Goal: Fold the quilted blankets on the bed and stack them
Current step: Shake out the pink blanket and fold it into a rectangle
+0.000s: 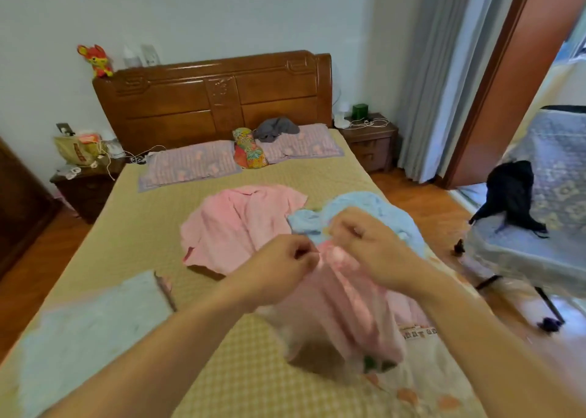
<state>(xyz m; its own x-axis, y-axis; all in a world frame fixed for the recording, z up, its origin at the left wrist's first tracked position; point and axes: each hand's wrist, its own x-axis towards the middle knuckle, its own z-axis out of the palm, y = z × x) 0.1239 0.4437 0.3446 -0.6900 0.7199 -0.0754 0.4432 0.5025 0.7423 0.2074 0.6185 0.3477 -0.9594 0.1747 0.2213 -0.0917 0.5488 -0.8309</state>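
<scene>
A person stands at the foot of a bed [142, 227] covered in a yellow checked sheet, seen from their own head. Both hands are raised over the mattress. The left hand [285, 260] and the right hand [364, 246] each pinch the top edge of a pink blanket [345, 306], fingers curled tight round the cloth, so both grips are clenched on it. The blanket hangs down bunched and blurred between the forearms, its lower end near the sheet.

Three more blankets lie on the bed: a second pink one [234, 227] spread crumpled in the middle, a light blue one [380, 214] just behind the right hand, and a pale blue-grey one [88, 332] at the near left, lying flatter.

To do this step well, the hands would likely need to slide apart along the edge to find the two corners, then shake the cloth flat before folding. Gathered as it is, any fold would probably come out lumpy and stack badly.
</scene>
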